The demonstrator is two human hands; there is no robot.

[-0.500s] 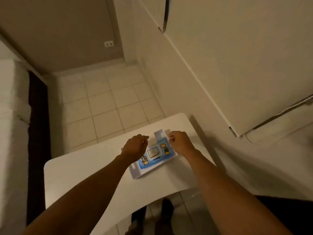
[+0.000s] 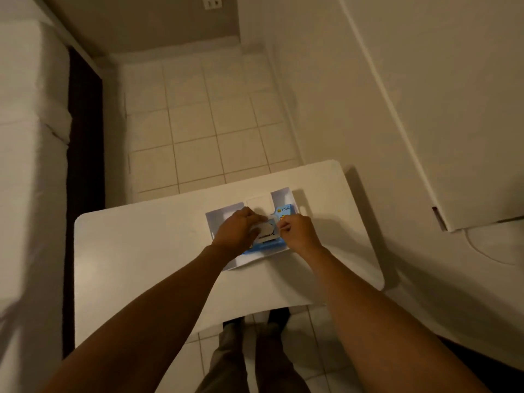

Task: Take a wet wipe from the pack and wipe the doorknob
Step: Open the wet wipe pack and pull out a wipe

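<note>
A blue wet wipe pack point(image 2: 268, 245) lies in a shallow white cardboard tray point(image 2: 219, 219) on a white table point(image 2: 147, 251). My left hand point(image 2: 236, 232) rests over the pack's left half, its curled fingers on the pale lid flap point(image 2: 268, 230) in the middle. At the flap's right edge my right hand point(image 2: 297, 234) has its fingertips pinched together on the pack. No wipe shows outside the pack. The doorknob is not in view.
A white door point(image 2: 439, 95) stands to the right of the table, its lower corner near the table's far right end. A white bed point(image 2: 28, 165) runs along the left. Tiled floor point(image 2: 215, 117) lies beyond the table. A wall socket point(image 2: 212, 2) is at the top.
Both hands have closed in over the middle of the pack, the left now covering its left half. The view has tilted down, and the door's handle has left the frame.
</note>
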